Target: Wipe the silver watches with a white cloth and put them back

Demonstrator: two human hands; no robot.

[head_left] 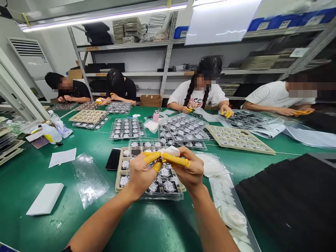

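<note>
Both my hands are raised over a clear plastic tray (169, 187) of round silvery watch parts. Yellow finger cots cover several fingertips. My left hand (143, 173) pinches a small item, mostly hidden between thumb and forefinger; only a dark, shiny edge shows. Against it, my right hand (190, 166) presses a bunched white cloth (171, 151). The fingertips of the two hands meet. Beneath the clear tray lies a beige tray (118, 178), its rim showing at the left.
A black phone (113, 159), plastic bag (90, 178) and white block (46, 198) lie left. White pads (223, 190) and a black sheet (283, 199) lie right. More watch-part trays (183, 126) stand ahead, with several co-workers (198, 92) across the green table (86, 227).
</note>
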